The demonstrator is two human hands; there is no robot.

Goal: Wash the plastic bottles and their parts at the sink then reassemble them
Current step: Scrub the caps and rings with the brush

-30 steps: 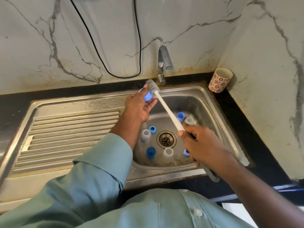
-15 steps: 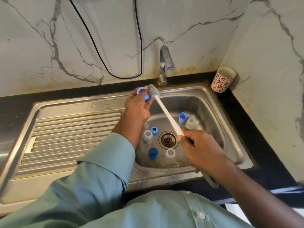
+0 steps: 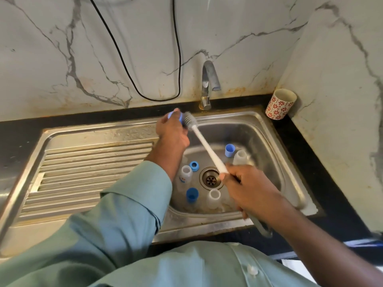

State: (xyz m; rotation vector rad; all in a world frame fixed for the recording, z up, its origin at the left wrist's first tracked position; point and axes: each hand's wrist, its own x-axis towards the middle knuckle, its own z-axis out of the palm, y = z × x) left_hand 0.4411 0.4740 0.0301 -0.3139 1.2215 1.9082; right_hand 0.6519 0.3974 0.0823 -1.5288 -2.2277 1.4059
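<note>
Left hand (image 3: 172,133) pinches a blue cap (image 3: 175,118) over the sink (image 3: 259,129) rim; right hand (image 3: 246,187) is wrapped round the brush (image 3: 204,145) handle, bristles touching cap. Bottles + other caps sit in the basin by the drain (image 3: 211,178).

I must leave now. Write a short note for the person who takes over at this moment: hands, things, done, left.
Left hand holds a blue cap above the sink's back-left rim. Right hand grips the brush, bristles against the cap.
In the basin: open bottles, blue parts.
Done: nothing reassembled yet. Left: finish scrubbing, wash the rest, reassemble.
</note>
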